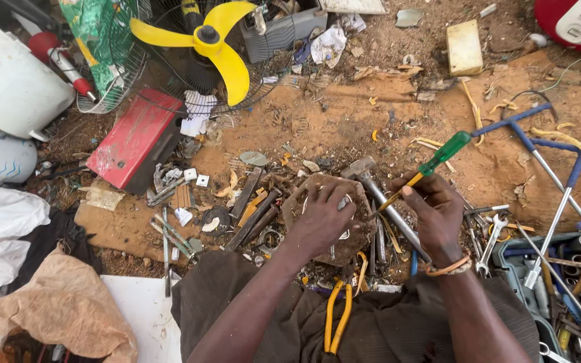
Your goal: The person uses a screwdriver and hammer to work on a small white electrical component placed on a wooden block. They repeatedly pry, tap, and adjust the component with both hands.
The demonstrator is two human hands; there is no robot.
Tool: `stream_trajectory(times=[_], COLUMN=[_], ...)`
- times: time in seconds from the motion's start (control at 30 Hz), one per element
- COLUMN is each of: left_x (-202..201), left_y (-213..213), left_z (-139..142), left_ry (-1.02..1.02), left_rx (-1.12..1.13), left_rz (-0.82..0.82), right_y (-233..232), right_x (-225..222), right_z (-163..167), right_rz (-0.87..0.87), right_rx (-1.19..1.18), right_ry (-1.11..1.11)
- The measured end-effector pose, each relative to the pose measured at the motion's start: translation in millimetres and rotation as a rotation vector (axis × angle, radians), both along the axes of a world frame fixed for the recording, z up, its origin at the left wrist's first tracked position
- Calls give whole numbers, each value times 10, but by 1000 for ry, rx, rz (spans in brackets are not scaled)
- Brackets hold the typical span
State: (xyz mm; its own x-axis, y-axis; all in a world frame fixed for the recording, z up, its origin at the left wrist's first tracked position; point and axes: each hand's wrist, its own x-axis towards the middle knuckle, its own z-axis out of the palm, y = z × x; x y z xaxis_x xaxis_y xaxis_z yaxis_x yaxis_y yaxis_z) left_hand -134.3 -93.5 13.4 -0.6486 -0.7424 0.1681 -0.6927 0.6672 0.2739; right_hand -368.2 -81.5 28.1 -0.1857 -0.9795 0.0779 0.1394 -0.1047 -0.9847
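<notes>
The right hand [436, 212] is gripping a green-handled, yellow-shafted screwdriver [425, 169] whose tip could slip into the left hand [322, 216], which is pinching a small metal part [343, 204] on a brown block [304, 195].

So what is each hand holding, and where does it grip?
The right hand holds a screwdriver by its yellow shaft, below the green handle. The left hand pins a small part against a block.

Bright even daylight, soft shadows, sharp focus.
</notes>
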Motion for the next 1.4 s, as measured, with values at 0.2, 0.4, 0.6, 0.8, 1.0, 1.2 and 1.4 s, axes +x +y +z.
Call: stream_trajectory(times=[0.2,0.4,0.6,0.8,1.0,1.2,1.4], left_x=[31,16,8,13,49,7,-6], left_y=[-30,-90,-79,-104,-79,-105,-65], left_z=[-69,-226,-209,-83,-26,17,-70], left_ry=[10,-68,66,-63,17,-166,110], left_rx=[19,-5,45,65,44,-80,48], left_rz=[-21,-80,-105,-58,-68,-88,-131], right_y=[5,55,59,53,55,36,40], right_x=[2,-19,-55,-113,-85,-46,-63], right_z=[22,172,140,100,116,113,9], right_rz=[-17,-25,110,72,56,28,28], right_rx=[-16,-35,-178,-145,-113,-91,-42], right_ry=[73,146,-46,40,-6,51,48])
